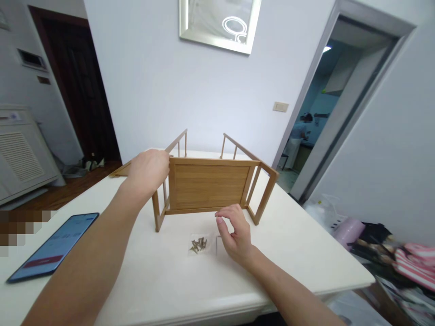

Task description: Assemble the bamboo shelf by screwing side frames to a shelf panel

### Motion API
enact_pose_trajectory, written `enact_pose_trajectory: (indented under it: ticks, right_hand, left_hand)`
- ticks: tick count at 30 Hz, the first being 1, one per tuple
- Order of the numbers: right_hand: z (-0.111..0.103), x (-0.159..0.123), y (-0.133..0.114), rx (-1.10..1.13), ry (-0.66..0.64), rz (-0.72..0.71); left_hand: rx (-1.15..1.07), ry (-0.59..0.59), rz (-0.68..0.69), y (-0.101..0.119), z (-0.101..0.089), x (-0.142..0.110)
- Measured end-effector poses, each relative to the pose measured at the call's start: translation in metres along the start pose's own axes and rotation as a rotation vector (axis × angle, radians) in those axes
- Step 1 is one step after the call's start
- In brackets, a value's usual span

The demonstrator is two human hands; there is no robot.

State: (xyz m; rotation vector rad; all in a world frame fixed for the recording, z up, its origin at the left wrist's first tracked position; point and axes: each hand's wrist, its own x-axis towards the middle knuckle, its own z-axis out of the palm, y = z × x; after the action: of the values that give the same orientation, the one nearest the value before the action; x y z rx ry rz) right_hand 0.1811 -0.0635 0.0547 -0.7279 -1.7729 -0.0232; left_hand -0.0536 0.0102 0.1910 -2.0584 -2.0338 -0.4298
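A small bamboo shelf frame [208, 185] stands on the white table [306, 253], with a slatted panel facing me and two railed sides running back. My left hand [147, 170] grips the frame's upper left corner. My right hand [234, 233] hovers just below the panel's lower edge, its thumb and forefinger pinched together; whether they hold something is too small to see. A small pile of several dark screws [199, 244] lies on the table just left of that hand.
A smartphone [54, 246] with a lit screen lies at the table's left. A loose wooden piece [120, 170] sits behind my left hand. Clutter and a pink object [348, 231] lie off the table's right edge. A person stands in the far doorway [302, 136].
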Motion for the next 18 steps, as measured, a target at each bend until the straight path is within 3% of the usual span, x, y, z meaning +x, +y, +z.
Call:
enact_pose_trajectory:
  ticks: [4,6,8,13,18]
  right_hand:
    - [-0.043,0.027,-0.005,-0.042,0.386,-0.048]
    - [-0.068,0.045,0.004,-0.021,0.636,0.022]
    - [-0.092,0.065,0.023,0.106,0.791,0.153]
    - [-0.127,0.102,0.095,0.527,0.932,0.545]
    - [-0.118,0.109,0.137,0.733,0.808,0.725]
  left_hand:
    - [0.007,-0.020,0.067,-0.004,0.001,0.000]
    - [0.006,-0.031,0.064,-0.006,0.003,0.001]
    - [0.016,-0.040,0.050,-0.006,0.004,0.003]
    - [0.021,-0.038,0.040,-0.006,0.006,0.004]
    - [0.033,-0.008,0.030,-0.006,0.013,0.006]
